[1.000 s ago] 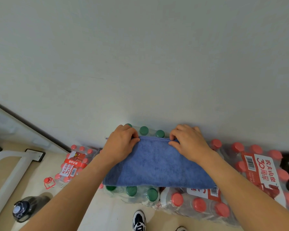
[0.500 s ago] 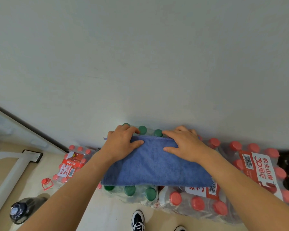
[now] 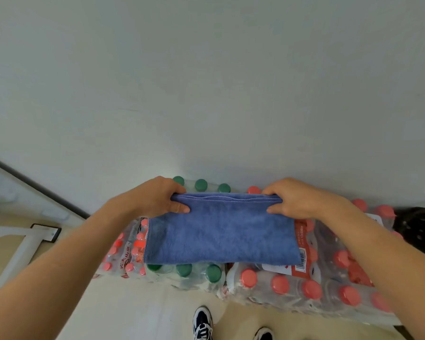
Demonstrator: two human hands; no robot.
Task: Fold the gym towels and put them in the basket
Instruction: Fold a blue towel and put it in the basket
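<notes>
Looking down through the head view, I have the towel [image 3: 221, 231] lying folded across two shrink-wrapped packs of bottles, pushed up against a plain pale wall [image 3: 206, 82].

Which packs, exactly?

The green-cap pack [image 3: 199, 273] sits under its left half and the red-cap pack [image 3: 312, 288] under its right. Another small red pack [image 3: 123, 256] stands lower, just left of them. Those packs are my only work surface.

And your hands?

My left hand [image 3: 155, 197] pinches the far left corner, thumb laid on top of the cloth and fingers curled over the far edge. My right hand [image 3: 302, 200] does the same at the far right corner. The fingers on each are pressed together, not spread. Between them I can see the stacked layers of the fold along the far edge.

What about the room around you?

The floor [image 3: 142, 312] is light beige. My shoes [image 3: 203, 325] show at the bottom, just in front of the packs. A white frame [image 3: 17, 244] rests on the floor at the left, near a dark strip along the wall's foot. Something dark with pale dots [image 3: 420, 229] sits at the right edge; I cannot tell what it is.
</notes>
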